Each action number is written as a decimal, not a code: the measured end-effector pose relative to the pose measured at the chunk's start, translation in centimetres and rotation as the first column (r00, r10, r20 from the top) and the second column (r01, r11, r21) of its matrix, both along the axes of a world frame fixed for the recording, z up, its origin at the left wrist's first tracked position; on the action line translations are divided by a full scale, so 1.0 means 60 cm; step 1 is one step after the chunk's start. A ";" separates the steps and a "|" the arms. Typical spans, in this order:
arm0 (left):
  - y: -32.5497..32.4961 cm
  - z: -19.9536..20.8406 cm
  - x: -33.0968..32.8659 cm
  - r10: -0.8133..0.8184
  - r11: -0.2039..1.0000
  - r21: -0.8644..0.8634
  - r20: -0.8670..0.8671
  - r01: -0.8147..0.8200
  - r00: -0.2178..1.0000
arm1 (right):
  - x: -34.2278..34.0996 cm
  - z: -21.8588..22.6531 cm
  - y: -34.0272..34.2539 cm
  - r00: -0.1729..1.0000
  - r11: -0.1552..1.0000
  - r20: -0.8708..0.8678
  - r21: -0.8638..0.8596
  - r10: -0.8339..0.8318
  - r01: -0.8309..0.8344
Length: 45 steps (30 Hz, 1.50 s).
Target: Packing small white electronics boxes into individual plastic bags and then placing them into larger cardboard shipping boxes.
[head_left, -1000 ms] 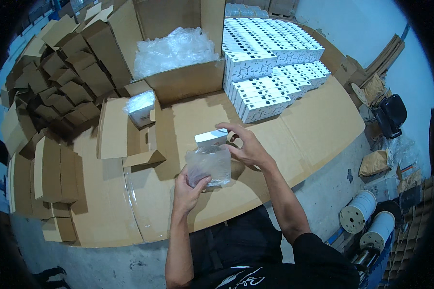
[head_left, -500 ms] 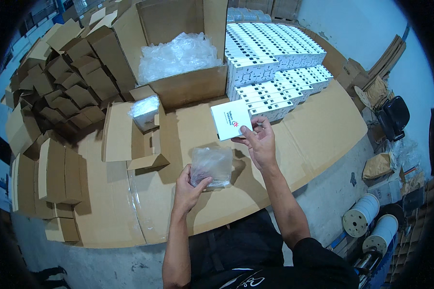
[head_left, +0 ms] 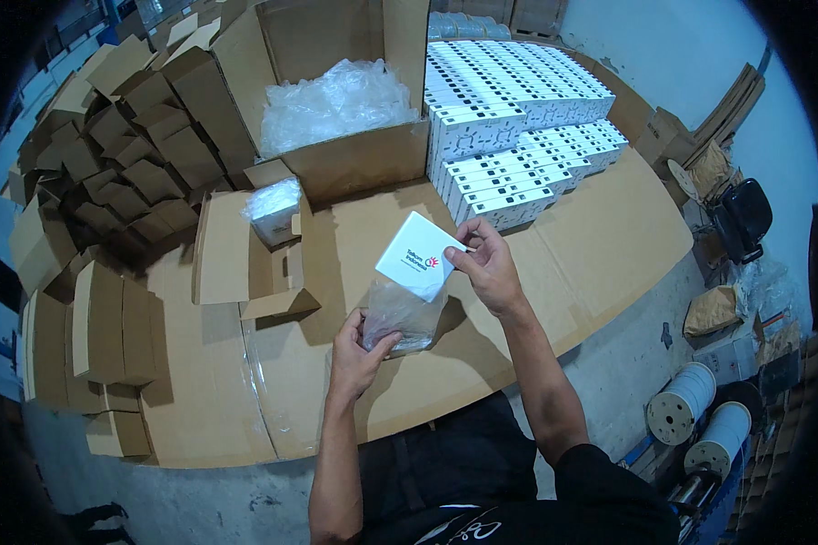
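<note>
My right hand [head_left: 489,270] pinches a small flat white box [head_left: 413,257] by its right edge; a red mark and dark print show on its face. The box is tilted, and its lower corner is at the mouth of a clear plastic bag [head_left: 400,318]. Closed on the left side of that bag is my left hand [head_left: 361,356], thumb in front. To the left, an open brown carton [head_left: 277,277] holds a plastic-wrapped pack [head_left: 274,207] at its far end.
Behind stands a large carton [head_left: 364,163] heaped with clear plastic bags [head_left: 341,104]. Stacked white boxes [head_left: 500,195] fill the back right of the cardboard-covered table [head_left: 600,245]. Many open brown cartons [head_left: 154,154] crowd the left. Cable spools [head_left: 682,404] lie on the floor at right.
My right hand has brought the white box left and down, turning it so its lower corner meets the bag. The bag's top has parted a little; my left hand stays nearly still.
</note>
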<state>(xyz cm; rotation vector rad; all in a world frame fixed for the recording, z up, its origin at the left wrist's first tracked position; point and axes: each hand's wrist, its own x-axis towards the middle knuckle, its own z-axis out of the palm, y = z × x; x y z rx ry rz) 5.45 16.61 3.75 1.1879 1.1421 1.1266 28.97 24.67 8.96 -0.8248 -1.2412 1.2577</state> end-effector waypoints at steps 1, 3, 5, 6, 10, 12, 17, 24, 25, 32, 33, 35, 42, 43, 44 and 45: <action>0.000 0.000 0.000 0.000 1.000 -0.001 0.000 0.000 1.000 | 0.001 -0.002 0.001 0.999 1.000 -0.035 -0.023 -0.001 0.000; 0.000 0.002 0.001 0.001 1.000 -0.025 -0.006 -0.001 1.000 | 0.002 -0.006 0.002 0.997 0.999 -0.071 -0.047 -0.004 0.000; 0.001 -0.004 -0.001 -0.003 1.000 -0.015 -0.015 0.003 1.000 | 0.002 -0.012 0.005 0.999 1.000 -0.039 0.006 0.018 -0.018; 0.001 -0.006 -0.002 -0.007 1.000 -0.003 -0.024 0.007 1.000 | 0.000 -0.013 0.005 0.999 1.000 -0.039 0.006 0.018 -0.018; 0.001 -0.004 0.002 0.000 1.000 0.004 -0.012 0.000 1.000 | 0.000 -0.024 0.007 0.998 0.998 -0.038 -0.001 0.060 -0.060; 0.000 0.001 0.004 -0.001 1.000 0.028 0.002 0.001 1.000 | -0.003 -0.024 0.007 0.995 0.997 -0.060 -0.007 0.080 -0.081; -0.003 0.003 0.000 0.005 0.998 -0.061 0.007 -0.004 1.000 | -0.014 -0.007 -0.003 0.971 0.946 -0.136 -0.236 0.195 -0.223; -0.003 0.000 0.004 0.023 0.999 -0.036 0.047 -0.022 0.999 | -0.011 -0.010 -0.008 0.963 0.929 -0.015 -0.258 0.270 -0.265; -0.003 0.003 0.005 0.019 0.999 -0.034 0.047 -0.018 0.999 | -0.009 -0.014 -0.006 0.962 0.932 0.017 -0.254 0.272 -0.259; 0.009 0.023 -0.011 -0.052 0.996 -0.059 0.127 0.060 0.990 | -0.020 -0.003 -0.001 0.970 0.971 0.095 -0.101 0.225 -0.215; 0.016 0.026 -0.010 -0.021 0.994 -0.104 0.079 0.029 0.997 | -0.019 -0.005 0.000 0.970 0.972 0.095 -0.101 0.223 -0.213; 0.024 0.043 0.001 -0.015 0.994 -0.105 0.082 0.024 0.997 | -0.016 -0.011 0.002 0.960 0.968 0.128 -0.059 0.248 -0.242; 0.032 0.017 0.014 0.154 0.987 -0.074 0.239 -0.140 0.959 | -0.049 -0.024 -0.050 1.000 0.969 0.000 -0.246 0.026 -0.025; 0.034 0.016 0.022 0.146 0.988 -0.075 0.243 -0.131 0.959 | -0.040 -0.046 -0.058 0.995 0.955 0.054 -0.287 0.090 -0.071; 0.038 0.016 0.029 0.139 0.990 -0.052 0.262 -0.130 0.955 | -0.032 -0.064 -0.065 0.982 0.937 0.103 -0.331 0.156 -0.115; 0.037 0.016 0.032 0.137 0.991 -0.033 0.276 -0.133 0.951 | -0.038 -0.068 -0.074 0.987 0.943 0.108 -0.324 0.121 -0.080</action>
